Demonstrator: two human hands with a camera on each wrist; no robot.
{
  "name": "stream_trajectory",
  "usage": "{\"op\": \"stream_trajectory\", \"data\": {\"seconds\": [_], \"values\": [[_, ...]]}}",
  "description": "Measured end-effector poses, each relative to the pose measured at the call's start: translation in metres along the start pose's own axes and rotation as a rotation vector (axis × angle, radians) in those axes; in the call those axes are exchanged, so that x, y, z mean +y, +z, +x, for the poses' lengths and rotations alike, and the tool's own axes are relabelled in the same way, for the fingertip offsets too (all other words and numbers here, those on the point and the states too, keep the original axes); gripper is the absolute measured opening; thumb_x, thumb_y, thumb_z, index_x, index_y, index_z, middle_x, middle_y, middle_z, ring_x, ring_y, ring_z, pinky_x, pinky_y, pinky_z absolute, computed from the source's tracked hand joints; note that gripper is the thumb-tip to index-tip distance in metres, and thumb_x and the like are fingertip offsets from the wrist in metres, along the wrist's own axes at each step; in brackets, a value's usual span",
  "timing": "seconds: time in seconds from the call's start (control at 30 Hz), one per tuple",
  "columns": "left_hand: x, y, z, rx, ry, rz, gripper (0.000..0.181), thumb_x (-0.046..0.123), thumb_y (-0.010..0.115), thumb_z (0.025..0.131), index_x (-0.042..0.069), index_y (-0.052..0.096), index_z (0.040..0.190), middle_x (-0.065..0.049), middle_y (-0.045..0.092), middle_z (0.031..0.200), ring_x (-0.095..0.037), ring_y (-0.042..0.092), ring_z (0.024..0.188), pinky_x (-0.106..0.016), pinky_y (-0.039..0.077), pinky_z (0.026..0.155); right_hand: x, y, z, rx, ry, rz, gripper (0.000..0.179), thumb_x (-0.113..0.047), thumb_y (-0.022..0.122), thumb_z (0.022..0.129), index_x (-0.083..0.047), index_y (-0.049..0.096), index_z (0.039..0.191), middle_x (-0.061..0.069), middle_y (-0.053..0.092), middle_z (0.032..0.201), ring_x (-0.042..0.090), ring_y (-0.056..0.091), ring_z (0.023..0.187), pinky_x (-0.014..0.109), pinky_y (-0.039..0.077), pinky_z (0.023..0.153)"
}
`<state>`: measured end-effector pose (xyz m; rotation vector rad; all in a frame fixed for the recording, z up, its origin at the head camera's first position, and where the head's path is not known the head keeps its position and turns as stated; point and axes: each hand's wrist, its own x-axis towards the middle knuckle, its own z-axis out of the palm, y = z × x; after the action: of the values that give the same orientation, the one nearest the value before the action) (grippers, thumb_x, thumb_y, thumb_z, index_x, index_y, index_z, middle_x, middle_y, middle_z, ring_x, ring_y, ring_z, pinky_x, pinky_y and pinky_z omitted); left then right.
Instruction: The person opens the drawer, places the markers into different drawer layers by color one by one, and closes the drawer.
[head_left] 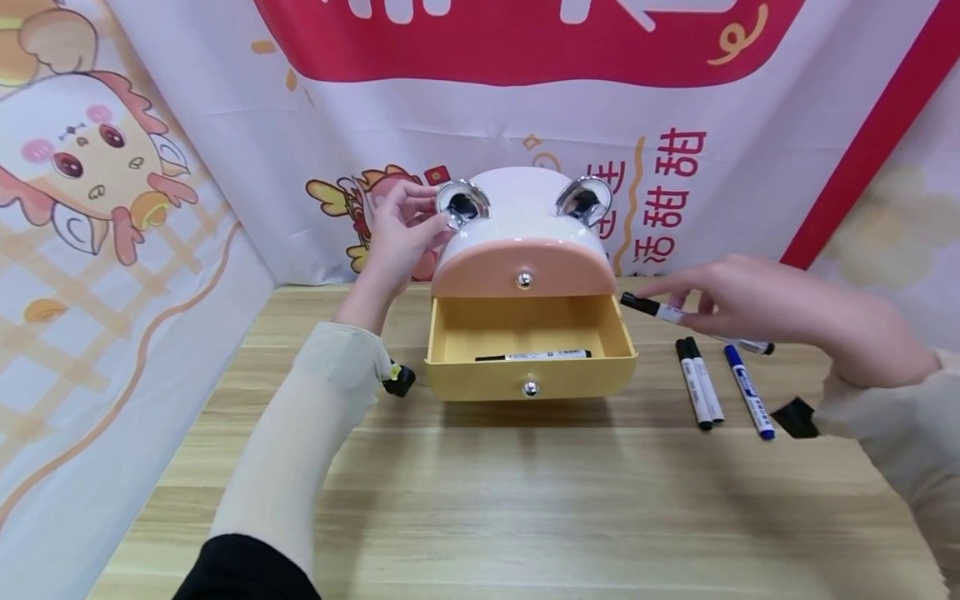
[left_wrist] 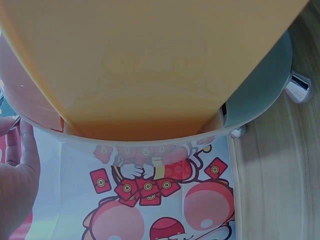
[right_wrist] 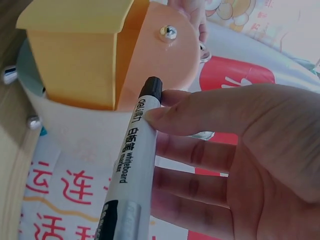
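Observation:
A white frog-like desk drawer box [head_left: 519, 196] stands against the back cloth. Its lower yellow drawer [head_left: 480, 379] is pulled out, and a black-capped marker [head_left: 551, 355] lies inside. The pink upper drawer [head_left: 480, 271] is closed. My left hand [head_left: 401, 229] holds the box by its left silver eye [head_left: 462, 202], with thumb and fingers at the rim. To the right of the open drawer, my right hand [head_left: 738, 300] pinches a whiteboard marker [right_wrist: 135, 140] between thumb and fingers, its black cap [head_left: 639, 303] pointing at the drawer's side.
On the table to the right lie two black-capped markers [head_left: 697, 382] side by side and a blue marker [head_left: 748, 392]. A white barrel with a dark end [head_left: 753, 345] shows just past my right hand. Printed cloth [head_left: 360, 125] hangs behind and at the left of the wooden table [head_left: 480, 500].

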<state>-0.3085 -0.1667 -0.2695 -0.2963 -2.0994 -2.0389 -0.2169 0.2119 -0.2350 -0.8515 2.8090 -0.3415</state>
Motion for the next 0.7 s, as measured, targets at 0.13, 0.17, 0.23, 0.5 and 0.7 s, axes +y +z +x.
{"op": "stream_trajectory", "data": {"seconds": [0.13, 0.17, 0.23, 0.5, 0.7], "values": [[0.0, -0.002, 0.0, 0.005, 0.002, -0.02, 0.03, -0.002, 0.068, 0.096, 0.011, 0.059, 0.122, -0.012, 0.061, 0.122, -0.026, 0.062, 0.112, -0.032, 0.061, 0.086, -0.011, -0.003, 0.009, -0.006, -0.049, -0.001, 0.057, -0.003, 0.081, 0.086, -0.014, 0.065, 0.139, 0.004, 0.07, 0.111, 0.015, 0.068, 0.085, 0.03, 0.061, 0.065], [0.0, -0.002, 0.0, 0.004, 0.002, -0.02, 0.03, -0.002, 0.068, 0.096, 0.011, 0.059, 0.121, -0.012, 0.061, 0.121, -0.026, 0.062, 0.112, -0.032, 0.061, 0.086, -0.014, -0.004, 0.011, -0.009, -0.057, 0.002, 0.057, -0.002, 0.081, 0.086, -0.015, 0.065, 0.139, 0.003, 0.07, 0.109, 0.015, 0.068, 0.085, 0.031, 0.061, 0.066], [-0.001, -0.002, 0.0, 0.002, -0.001, -0.027, 0.03, -0.002, 0.068, 0.096, 0.011, 0.059, 0.121, -0.013, 0.061, 0.122, -0.026, 0.062, 0.112, -0.032, 0.061, 0.086, -0.021, -0.005, 0.014, -0.013, -0.072, -0.003, 0.057, -0.003, 0.081, 0.086, -0.017, 0.065, 0.138, 0.001, 0.07, 0.108, 0.015, 0.067, 0.085, 0.031, 0.062, 0.067], [0.0, -0.002, -0.001, 0.001, -0.011, -0.005, 0.029, 0.0, 0.068, 0.097, 0.011, 0.059, 0.122, -0.013, 0.061, 0.124, -0.026, 0.062, 0.114, -0.032, 0.061, 0.086, -0.041, -0.009, 0.025, -0.022, -0.119, -0.045, 0.05, -0.006, 0.081, 0.087, -0.021, 0.07, 0.133, 0.0, 0.071, 0.105, 0.016, 0.066, 0.085, 0.031, 0.061, 0.069], [0.0, 0.0, 0.001, -0.01, -0.001, -0.03, 0.03, -0.004, 0.067, 0.096, 0.01, 0.058, 0.12, -0.014, 0.061, 0.123, -0.028, 0.062, 0.112, -0.032, 0.061, 0.086, -0.05, -0.011, 0.03, -0.024, -0.166, -0.058, 0.047, -0.006, 0.078, 0.09, -0.025, 0.071, 0.132, -0.002, 0.072, 0.106, 0.014, 0.066, 0.081, 0.03, 0.06, 0.068]]}}
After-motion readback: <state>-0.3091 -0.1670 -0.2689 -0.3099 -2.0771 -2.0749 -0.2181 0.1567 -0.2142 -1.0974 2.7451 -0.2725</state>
